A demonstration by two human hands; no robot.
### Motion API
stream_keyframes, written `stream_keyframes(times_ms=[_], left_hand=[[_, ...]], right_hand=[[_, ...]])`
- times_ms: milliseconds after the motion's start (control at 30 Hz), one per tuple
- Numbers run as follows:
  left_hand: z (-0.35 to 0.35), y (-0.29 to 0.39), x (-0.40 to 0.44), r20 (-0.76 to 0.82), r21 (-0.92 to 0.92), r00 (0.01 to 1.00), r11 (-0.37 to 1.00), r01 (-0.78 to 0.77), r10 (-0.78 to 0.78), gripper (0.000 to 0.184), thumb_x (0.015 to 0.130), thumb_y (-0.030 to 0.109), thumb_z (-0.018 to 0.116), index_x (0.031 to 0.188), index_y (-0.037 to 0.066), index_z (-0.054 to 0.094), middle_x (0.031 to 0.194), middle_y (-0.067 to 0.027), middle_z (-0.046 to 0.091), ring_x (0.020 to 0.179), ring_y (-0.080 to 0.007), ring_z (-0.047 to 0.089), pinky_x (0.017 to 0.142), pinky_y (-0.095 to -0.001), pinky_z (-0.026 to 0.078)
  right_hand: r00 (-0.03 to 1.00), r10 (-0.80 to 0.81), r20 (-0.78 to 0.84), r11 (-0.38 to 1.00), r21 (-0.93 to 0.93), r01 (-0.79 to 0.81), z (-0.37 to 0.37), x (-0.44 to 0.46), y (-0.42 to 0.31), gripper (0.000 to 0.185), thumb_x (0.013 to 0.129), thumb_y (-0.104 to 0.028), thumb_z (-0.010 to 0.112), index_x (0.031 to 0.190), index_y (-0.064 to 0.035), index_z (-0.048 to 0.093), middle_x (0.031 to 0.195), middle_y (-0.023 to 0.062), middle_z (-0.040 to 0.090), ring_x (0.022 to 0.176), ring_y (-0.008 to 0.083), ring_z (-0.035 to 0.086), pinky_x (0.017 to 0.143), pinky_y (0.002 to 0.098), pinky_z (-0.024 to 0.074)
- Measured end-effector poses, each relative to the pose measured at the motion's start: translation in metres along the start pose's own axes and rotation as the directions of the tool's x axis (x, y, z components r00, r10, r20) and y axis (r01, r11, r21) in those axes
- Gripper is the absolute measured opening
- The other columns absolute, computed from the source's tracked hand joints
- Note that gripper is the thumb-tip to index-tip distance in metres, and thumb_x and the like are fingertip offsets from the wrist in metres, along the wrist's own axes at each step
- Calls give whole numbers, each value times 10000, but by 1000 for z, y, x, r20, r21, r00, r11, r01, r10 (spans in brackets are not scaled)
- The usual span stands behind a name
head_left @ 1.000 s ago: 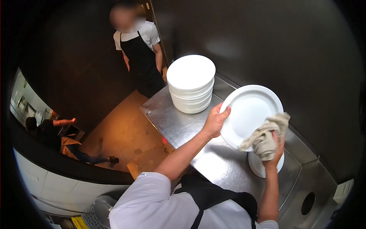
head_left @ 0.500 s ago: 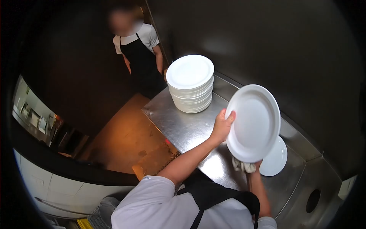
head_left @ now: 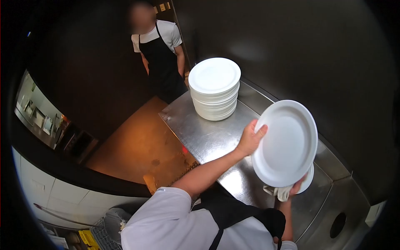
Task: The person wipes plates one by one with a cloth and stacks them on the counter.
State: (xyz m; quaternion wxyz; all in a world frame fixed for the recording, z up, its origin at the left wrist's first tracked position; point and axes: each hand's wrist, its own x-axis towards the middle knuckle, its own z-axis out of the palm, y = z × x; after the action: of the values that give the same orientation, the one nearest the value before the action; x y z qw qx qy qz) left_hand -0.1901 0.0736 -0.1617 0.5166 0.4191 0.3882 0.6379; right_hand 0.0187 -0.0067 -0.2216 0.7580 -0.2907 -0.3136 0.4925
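Observation:
A white oval plate [head_left: 285, 143] is held up tilted over the metal counter. My left hand [head_left: 251, 137] grips its left rim, thumb on the front face. At the plate's lower edge is my right hand [head_left: 295, 188], closed on a beige cloth [head_left: 280, 192] and partly hidden behind the plate. Another white plate [head_left: 308, 180] lies on the counter below, mostly covered from view. A tall stack of white plates [head_left: 214, 89] stands at the counter's far end.
The metal counter [head_left: 187, 121] has a raised back edge along a dark wall and a round hole [head_left: 338, 225] at lower right. A person in a black apron [head_left: 160, 58] stands beyond it. A grey rack [head_left: 100, 233] is at lower left.
The cloth and my right hand have moved from the plate's front face to behind its lower edge. The held plate has tilted. The second person at the far left is out of view.

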Motion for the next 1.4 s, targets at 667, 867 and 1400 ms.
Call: stream_keyframes(times_ms=[667, 867, 1400], left_hand=[[-12, 86, 30, 318, 770, 892, 462, -440, 321, 326, 895, 257, 705, 1078, 17, 582, 769, -75, 695, 730, -178, 685, 652, -337, 532], [10, 124, 30, 360, 57, 918, 979, -197, 164, 545, 916, 302, 687, 1312, 46, 414, 974, -115, 693, 873, -169, 684, 737, -303, 544], [-19, 96, -13, 291, 495, 910, 768, -407, 295, 326, 911, 94, 670, 1204, 51, 533, 898, -127, 715, 818, -197, 713, 736, -321, 563]], right_hand=[[948, 289, 137, 902, -370, -221, 16, 40, -48, 554, 895, -273, 711, 1317, 33, 526, 1237, 126, 623, 1133, 233, 590, 972, 361, 479], [934, 349, -73, 935, -44, -352, 40, 60, -48, 482, 892, -194, 719, 1279, 37, 545, 1189, 124, 647, 1031, 228, 650, 885, 354, 535], [941, 338, 2, 891, -322, -320, 12, 48, -1, 592, 812, -179, 812, 1303, -3, 533, 1172, 69, 641, 1010, 199, 636, 872, 349, 533]])
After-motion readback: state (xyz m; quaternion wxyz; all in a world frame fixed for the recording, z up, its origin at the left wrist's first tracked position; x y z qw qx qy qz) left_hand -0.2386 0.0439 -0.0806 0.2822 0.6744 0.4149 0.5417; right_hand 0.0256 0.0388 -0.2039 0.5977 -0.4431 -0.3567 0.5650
